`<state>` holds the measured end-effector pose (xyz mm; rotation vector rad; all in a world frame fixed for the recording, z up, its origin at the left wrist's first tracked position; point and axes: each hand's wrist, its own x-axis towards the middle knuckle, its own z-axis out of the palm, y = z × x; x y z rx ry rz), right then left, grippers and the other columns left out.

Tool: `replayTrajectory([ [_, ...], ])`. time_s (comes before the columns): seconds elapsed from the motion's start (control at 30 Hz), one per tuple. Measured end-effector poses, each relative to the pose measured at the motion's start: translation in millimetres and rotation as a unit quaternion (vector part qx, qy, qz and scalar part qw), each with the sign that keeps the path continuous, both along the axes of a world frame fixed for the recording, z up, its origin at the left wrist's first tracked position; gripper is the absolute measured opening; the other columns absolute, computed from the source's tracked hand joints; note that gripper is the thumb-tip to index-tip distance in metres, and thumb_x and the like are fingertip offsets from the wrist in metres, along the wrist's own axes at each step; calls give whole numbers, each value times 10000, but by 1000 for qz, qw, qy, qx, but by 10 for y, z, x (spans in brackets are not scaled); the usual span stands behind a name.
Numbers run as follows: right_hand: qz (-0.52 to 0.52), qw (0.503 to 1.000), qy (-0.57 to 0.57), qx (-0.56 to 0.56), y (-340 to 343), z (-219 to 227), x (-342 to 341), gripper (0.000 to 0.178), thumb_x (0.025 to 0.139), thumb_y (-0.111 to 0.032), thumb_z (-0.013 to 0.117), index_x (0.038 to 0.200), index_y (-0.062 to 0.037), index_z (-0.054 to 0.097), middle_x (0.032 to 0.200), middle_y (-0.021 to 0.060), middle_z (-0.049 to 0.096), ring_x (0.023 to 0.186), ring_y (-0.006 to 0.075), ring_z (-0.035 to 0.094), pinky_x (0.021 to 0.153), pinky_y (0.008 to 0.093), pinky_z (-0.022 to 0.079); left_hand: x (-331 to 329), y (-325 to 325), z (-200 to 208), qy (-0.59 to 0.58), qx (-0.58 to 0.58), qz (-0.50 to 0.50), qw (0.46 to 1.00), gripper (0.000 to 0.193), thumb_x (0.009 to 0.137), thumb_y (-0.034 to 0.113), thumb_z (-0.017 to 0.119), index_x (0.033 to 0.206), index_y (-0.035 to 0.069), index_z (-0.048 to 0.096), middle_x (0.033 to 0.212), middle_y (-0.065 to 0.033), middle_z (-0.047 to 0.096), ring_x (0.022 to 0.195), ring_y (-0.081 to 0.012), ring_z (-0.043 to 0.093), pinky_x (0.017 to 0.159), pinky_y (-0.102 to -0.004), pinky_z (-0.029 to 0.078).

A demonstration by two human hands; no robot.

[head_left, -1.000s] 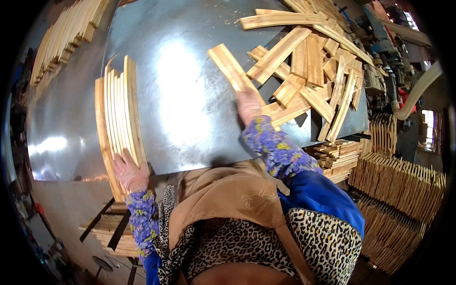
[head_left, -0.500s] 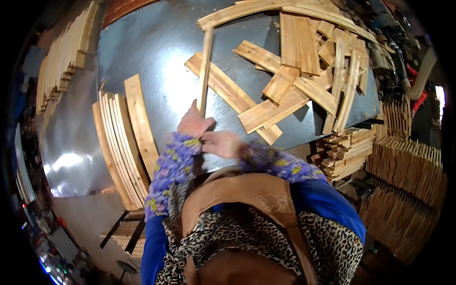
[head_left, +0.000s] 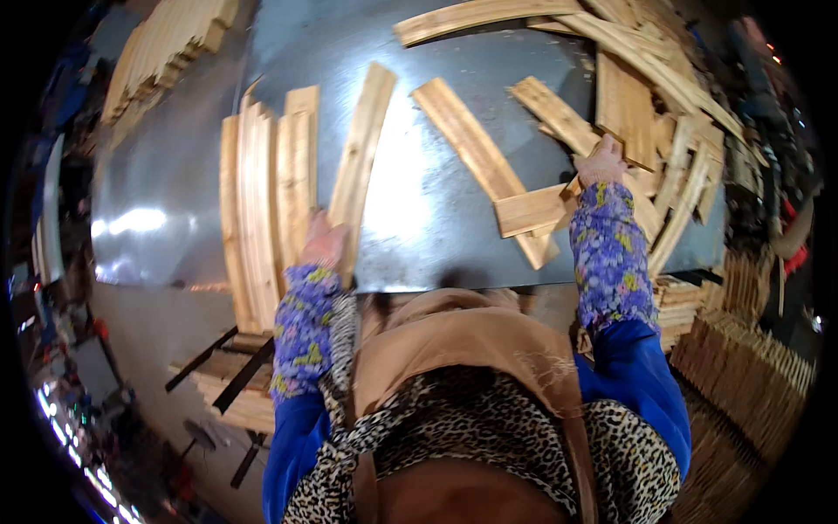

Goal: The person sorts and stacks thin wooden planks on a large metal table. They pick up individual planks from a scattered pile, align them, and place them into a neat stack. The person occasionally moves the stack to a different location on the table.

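Observation:
At the near left of the metal table, my left hand [head_left: 323, 243] is closed at the near end of a long wooden board [head_left: 362, 144], which points away from me. Just left of that hand stand several narrow boards [head_left: 255, 201] packed side by side, with another board [head_left: 298, 148] against them. My right hand [head_left: 601, 163] reaches out to the right, its fingers apart and resting on the loose pile of boards [head_left: 625, 109]. The hand and sleeve partly hide the short pieces beneath. Left of it, a short board [head_left: 531, 210] lies across a longer, slanting one [head_left: 471, 153].
A curved board [head_left: 480, 19] lies along the table's far side. At the far left is a row of boards [head_left: 166, 48]. Stacked strips [head_left: 751, 349] stand below the table on the right. The table's near edge [head_left: 419, 288] runs in front of my apron.
My hands have parted from close together. The left moved left, bringing the board toward the packed row; the right reached over to the pile. My view has shifted too.

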<state>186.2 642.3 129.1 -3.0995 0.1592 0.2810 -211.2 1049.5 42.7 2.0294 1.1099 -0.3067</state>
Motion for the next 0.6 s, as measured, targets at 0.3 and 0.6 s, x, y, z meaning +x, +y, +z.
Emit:
replayTrajectory([
  [0.3,92,867,277,403,-1227,2039,-1390,950,822,-185,814,1665,0,418,1585,171,571,1474,286,521,1205,395,434,-194,-14,191,44,189,-26,981,520,1008,223,616,1428,-83,582,1710,-298,396,1553,-430,461,1226,-498,451],
  [0.6,255,790,294,473,1188,-207,-2025,984,881,-230,763,1727,-8,312,1715,240,431,1589,335,416,1305,429,328,430,-444,768,21,-109,-3,994,534,1072,355,551,1438,-33,582,1320,-288,690,1255,-442,675,1143,-523,520],
])
